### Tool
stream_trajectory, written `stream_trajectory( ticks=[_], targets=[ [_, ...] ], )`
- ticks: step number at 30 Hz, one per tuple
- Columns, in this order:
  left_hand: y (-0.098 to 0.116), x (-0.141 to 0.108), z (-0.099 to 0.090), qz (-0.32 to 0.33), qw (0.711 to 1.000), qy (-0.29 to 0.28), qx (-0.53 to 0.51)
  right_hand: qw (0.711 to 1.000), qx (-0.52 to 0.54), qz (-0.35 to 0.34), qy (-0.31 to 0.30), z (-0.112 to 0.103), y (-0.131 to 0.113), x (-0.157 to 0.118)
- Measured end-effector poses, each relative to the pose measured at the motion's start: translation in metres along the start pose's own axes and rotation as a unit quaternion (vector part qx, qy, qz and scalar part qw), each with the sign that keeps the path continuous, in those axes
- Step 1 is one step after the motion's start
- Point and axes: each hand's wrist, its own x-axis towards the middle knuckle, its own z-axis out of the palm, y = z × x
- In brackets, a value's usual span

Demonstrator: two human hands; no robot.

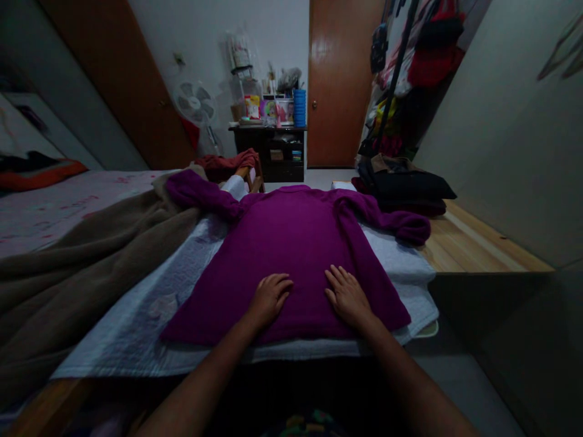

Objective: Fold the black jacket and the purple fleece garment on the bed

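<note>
A purple long-sleeved sweater (286, 243) lies spread out, its neckline at the far end and its hem toward me. One sleeve stretches out to the left, the other to the right. Beneath it is a light blue-white cloth (136, 328) covering the surface. My left hand (268, 297) rests palm down on the lower middle of the sweater, with nothing in it. To the right of it, my right hand (348, 294) lies flat on the fabric, fingers stretched forward. Both hands press on the sweater without gripping it.
A brown blanket (104, 243) lies along the left, beside a patterned bed (91, 197). Folded dark clothes (405, 188) are stacked on a wooden board (478, 243) at the right. Farther back are a fan (195, 103), a dark shelf (268, 155) and a door (339, 85).
</note>
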Motion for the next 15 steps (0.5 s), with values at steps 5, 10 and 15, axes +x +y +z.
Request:
stream_trajectory(
  ticks=[5, 10, 15],
  targets=[
    [0.006, -0.001, -0.005, -0.034, 0.998, -0.012, -0.051, 0.999, 0.018, 0.011, 0.025, -0.004, -0.004, -0.002],
    [0.009, -0.002, -0.005, -0.049, 0.997, -0.014, -0.052, 0.987, 0.120, -0.100, 0.032, 0.001, -0.026, -0.009],
    [0.011, -0.007, -0.012, -0.035, 0.998, -0.031, -0.049, 0.980, 0.144, -0.133, 0.026, 0.007, -0.031, -0.015]
  ],
)
